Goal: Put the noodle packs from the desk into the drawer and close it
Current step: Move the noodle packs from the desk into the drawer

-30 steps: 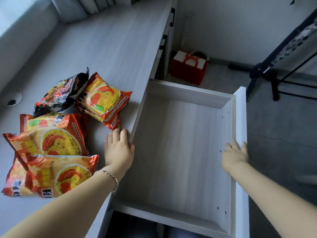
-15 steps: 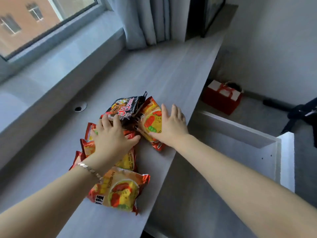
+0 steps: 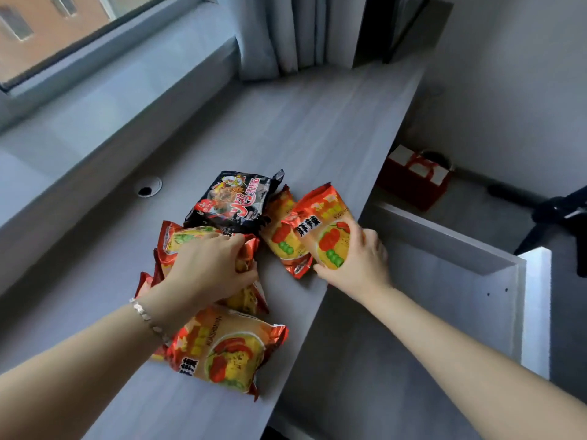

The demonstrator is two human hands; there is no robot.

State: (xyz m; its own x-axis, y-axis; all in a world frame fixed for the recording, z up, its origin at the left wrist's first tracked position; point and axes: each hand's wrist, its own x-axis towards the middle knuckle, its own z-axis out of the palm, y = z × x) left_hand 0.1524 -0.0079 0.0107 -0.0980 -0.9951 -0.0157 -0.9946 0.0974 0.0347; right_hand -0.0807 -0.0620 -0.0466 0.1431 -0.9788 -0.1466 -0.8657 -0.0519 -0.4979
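Several noodle packs lie on the grey desk (image 3: 317, 128). My right hand (image 3: 359, 262) grips an orange pack (image 3: 324, 230) and holds it tilted up at the desk's edge, beside another orange pack (image 3: 282, 239) that lies flat. My left hand (image 3: 209, 265) is closed on an orange pack (image 3: 187, 239) in the stack on the left. A black pack (image 3: 235, 201) lies behind them. One more orange pack (image 3: 225, 347) lies nearest to me. The drawer (image 3: 444, 249) stands pulled out on the right, with nothing visible inside.
A window sill (image 3: 104, 100) and curtain (image 3: 286, 33) run along the back left. A round cable hole (image 3: 149, 187) is in the desk. On the floor to the right stand a red gift bag (image 3: 413, 182) and a black stand (image 3: 559, 217).
Both hands have gone from lying flat on the packs to gripping them. The right hand has lifted one orange pack off the other.
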